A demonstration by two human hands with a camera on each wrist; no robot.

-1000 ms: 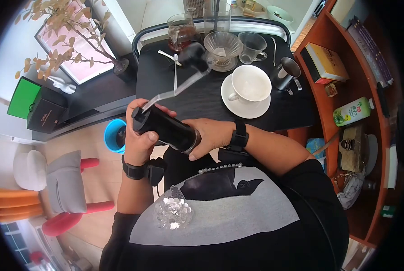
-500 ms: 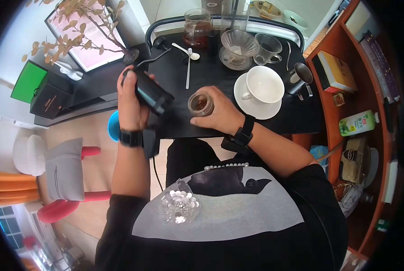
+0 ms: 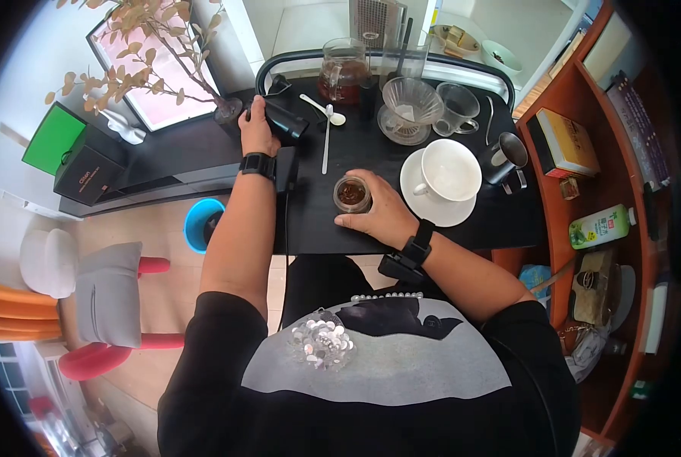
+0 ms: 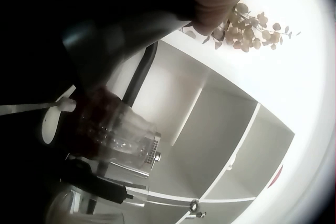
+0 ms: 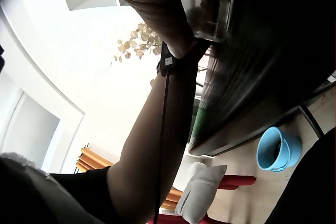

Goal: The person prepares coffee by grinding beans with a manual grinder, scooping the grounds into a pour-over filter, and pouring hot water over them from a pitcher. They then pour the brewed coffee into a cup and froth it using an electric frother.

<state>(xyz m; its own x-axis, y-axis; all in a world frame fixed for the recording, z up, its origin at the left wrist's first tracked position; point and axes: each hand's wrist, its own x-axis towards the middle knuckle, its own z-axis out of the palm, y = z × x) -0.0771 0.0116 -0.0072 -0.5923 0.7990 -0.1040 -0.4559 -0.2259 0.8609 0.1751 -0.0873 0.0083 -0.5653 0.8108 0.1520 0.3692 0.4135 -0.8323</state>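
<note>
At the table's back left, the left hand (image 3: 258, 133) grips the black grinder body (image 3: 286, 120), which lies tilted over the tabletop; its crank knob (image 3: 279, 82) is beyond it. The right hand (image 3: 382, 211) curls round a small glass jar (image 3: 352, 195) of brown grounds near the front edge. In the right wrist view the same jar (image 5: 212, 19) is close to the table surface, gripped by the right hand (image 5: 157, 3). Between the hands lie a white spoon (image 3: 336, 119) and a thin white stick (image 3: 326, 148).
A white cup (image 3: 451, 169) on a saucer (image 3: 432, 215) stands right of the jar. Behind are a glass dripper (image 3: 411, 103), a glass pot (image 3: 343, 75), a glass cup (image 3: 455, 108) and a metal pitcher (image 3: 503, 156). A blue bucket (image 3: 196, 227) is on the floor.
The grinder body and jar have come apart. The left hand has carried the body to the table's back left; the right hand has brought the jar over the table, near its front.
</note>
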